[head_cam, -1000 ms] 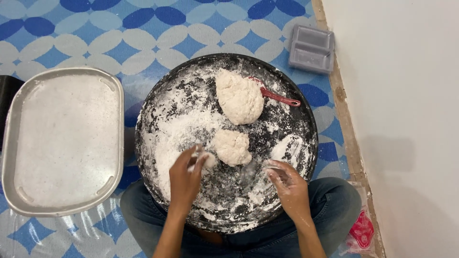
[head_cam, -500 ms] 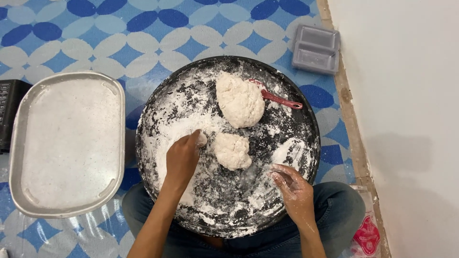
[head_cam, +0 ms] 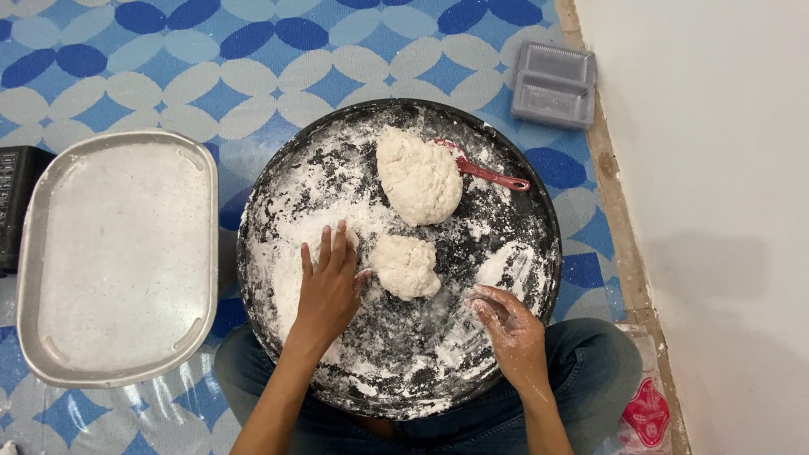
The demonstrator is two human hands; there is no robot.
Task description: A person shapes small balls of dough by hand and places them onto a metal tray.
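Head view: small dough lump (head_cam: 406,266) lies just beside left hand (head_cam: 327,288) fingers (head_cam: 337,248).

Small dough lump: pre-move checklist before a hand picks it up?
1. Small dough lump unobstructed on the round black pan: ok.
2. Left hand flat on the flour pile, empty, beside the lump: ok.
3. Right hand empty, open, flour-coated: ok.
4. Big dough lump apart from the small one: ok.
5. Red spoon clear of the small lump: ok.
6. Lump stuck to the pan: cannot tell.
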